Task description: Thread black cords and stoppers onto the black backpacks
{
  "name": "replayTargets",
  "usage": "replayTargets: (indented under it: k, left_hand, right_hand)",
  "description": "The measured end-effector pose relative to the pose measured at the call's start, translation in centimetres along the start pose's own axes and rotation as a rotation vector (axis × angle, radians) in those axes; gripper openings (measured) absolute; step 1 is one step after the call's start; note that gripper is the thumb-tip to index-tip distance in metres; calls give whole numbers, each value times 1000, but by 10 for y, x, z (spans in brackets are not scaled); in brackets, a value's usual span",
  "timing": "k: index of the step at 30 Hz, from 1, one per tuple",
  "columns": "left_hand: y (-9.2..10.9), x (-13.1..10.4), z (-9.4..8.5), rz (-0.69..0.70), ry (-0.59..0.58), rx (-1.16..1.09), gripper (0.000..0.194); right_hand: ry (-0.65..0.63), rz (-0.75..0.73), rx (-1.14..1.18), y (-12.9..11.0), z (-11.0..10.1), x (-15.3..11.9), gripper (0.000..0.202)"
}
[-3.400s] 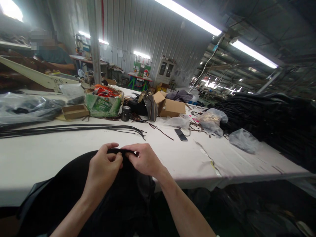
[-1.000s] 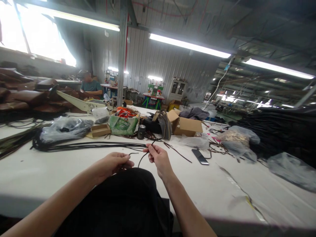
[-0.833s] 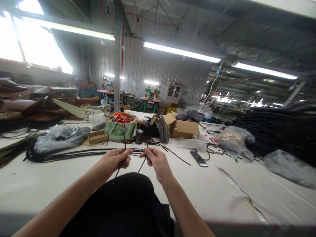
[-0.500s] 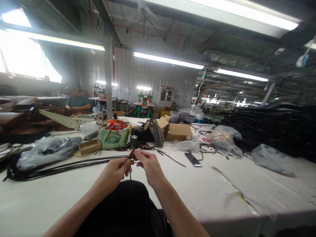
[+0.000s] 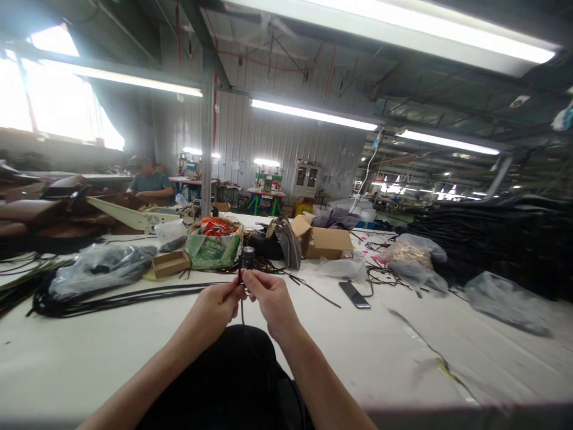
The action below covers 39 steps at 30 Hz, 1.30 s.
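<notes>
My left hand (image 5: 222,300) and my right hand (image 5: 267,294) meet at the middle of the view, above the near part of the white table. Both have their fingers pinched on a thin black strap (image 5: 239,272), whose short end stands up between them while another part hangs below. What the fingertips cover is hidden. A bundle of long black straps (image 5: 134,300) lies on the table to the left and runs toward my left hand. Just beyond my fingers stands a small dark jar (image 5: 248,257).
Behind lie a green bag (image 5: 213,249) with orange pieces, a shallow cardboard box (image 5: 171,264), an open carton (image 5: 330,242) and a grey pouch (image 5: 287,243). A phone (image 5: 354,295) and plastic bags lie rightward. A tape measure (image 5: 441,365) crosses the table. A co-worker (image 5: 150,182) sits far left.
The view has shifted slightly, so the surroundings sit a little farther right. The strap's short end, slanted before, now stands upright between my fingers. Both hands keep their pinch.
</notes>
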State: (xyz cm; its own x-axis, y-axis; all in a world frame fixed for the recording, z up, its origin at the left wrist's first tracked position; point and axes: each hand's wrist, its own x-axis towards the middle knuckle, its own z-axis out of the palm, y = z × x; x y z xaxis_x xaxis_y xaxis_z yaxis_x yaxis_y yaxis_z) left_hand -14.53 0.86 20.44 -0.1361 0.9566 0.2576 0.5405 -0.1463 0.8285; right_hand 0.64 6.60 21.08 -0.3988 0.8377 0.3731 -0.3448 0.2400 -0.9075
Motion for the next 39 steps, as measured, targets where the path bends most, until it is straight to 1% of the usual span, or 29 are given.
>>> replayTargets:
  k: [4,7,9,12,14,16,18,20,23,25,28,32,36,38,39]
  left_hand:
    - [4,-3,1,1,-5,14,52]
    - [7,-5,2,2,-13,26,53]
    - [11,-7,0,15,-13,32,53]
    - [14,-8,-9,49,68,0,49]
    - [14,-5,-15,37,129,-102,63]
    - [14,-2,-18,27,119,-205,78]
    - [16,1,-18,64,81,-255,80]
    - [22,3,-16,120,77,-287,73]
    - [41,5,-16,153,160,-349,64]
    - [56,7,-19,168,206,-373,59]
    - [80,12,-26,211,234,-411,55]
    - [113,24,-34,328,199,-409,49]
    - [146,37,-41,455,168,-385,36]
    - [157,38,-43,470,102,-370,35]
    - [158,36,-44,467,50,-354,37]
  right_hand:
    - [26,-3,-3,2,3,1,42]
    - [53,7,11,4,6,2,42]
    - [66,13,20,5,7,2,43]
    - [82,3,14,3,8,2,41]
    - [71,-12,8,1,9,2,37]
    - [43,-25,5,-1,11,2,35]
    - [18,-30,-3,-4,14,3,36]
    - [-7,-45,-18,-10,17,4,38]
    - [-27,-118,-85,-23,19,7,39]
    - [-17,-177,-164,-34,19,10,41]
    - [-1,-250,-255,-52,18,17,47]
    - [36,-332,-297,-78,16,29,56]
    - [81,-409,-258,-98,12,39,63]
    - [89,-412,-196,-103,9,41,63]
    - [93,-404,-163,-104,8,41,63]
